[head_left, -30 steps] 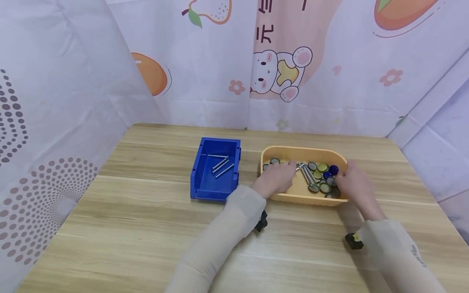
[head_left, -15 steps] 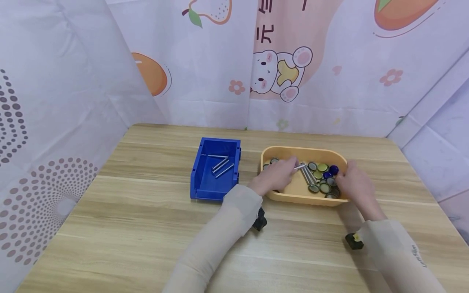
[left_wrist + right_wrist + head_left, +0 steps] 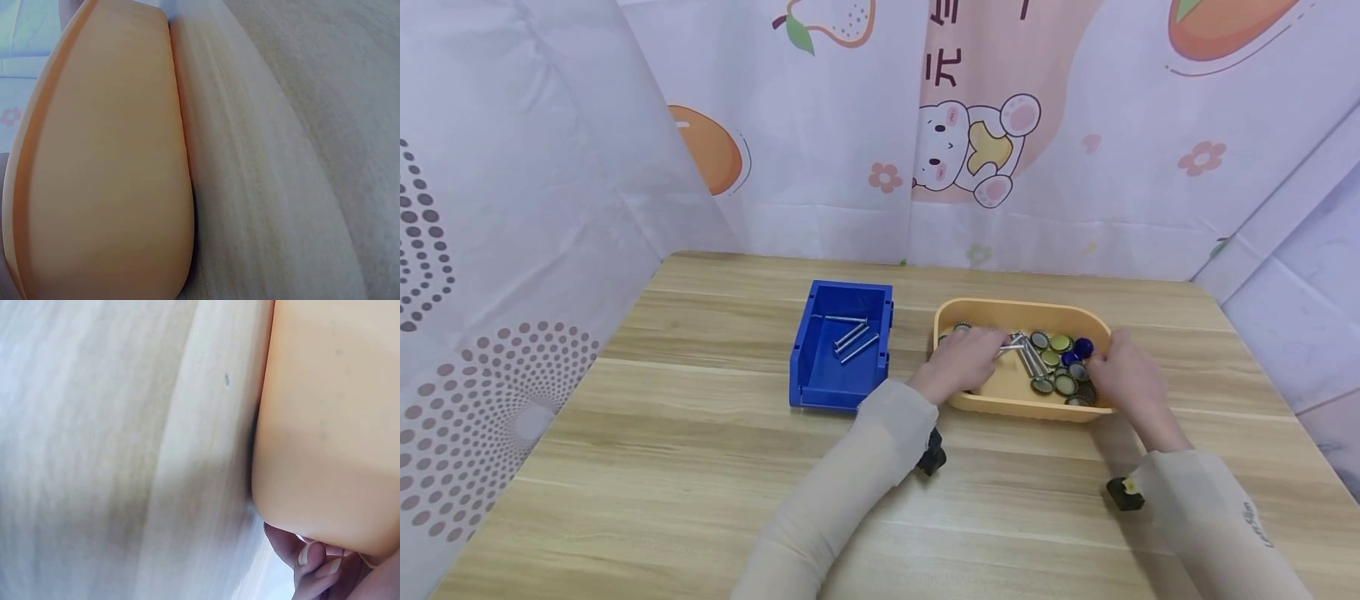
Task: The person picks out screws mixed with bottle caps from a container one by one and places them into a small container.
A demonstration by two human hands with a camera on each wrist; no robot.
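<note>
My left hand [image 3: 964,362] reaches over the left part of a pale orange tray [image 3: 1022,406]. Its fingertips pinch a slim silver bolt [image 3: 1011,347]; part of the bolt is hidden by the fingers. More silver bolts [image 3: 1032,358] lie in the middle of the tray, beside several bottle caps [image 3: 1065,384] in gold, grey and blue. At the tray's right end, my right hand [image 3: 1127,379] grips the rim. Curled fingers [image 3: 312,562] show under that end in the right wrist view. Only the tray's outer wall [image 3: 106,144] fills the left wrist view, without the left fingertips.
To the left of the tray stands a blue bin [image 3: 842,398] with several silver bolts [image 3: 859,348] inside. Both containers rest on a wood-grain table [image 3: 700,467]. A printed white curtain [image 3: 820,167] hangs behind the table's far edge.
My left hand has shifted slightly left and back from the bolts in the tray, and a bolt now sticks out from its fingertips. The right hand stays on the rim.
</note>
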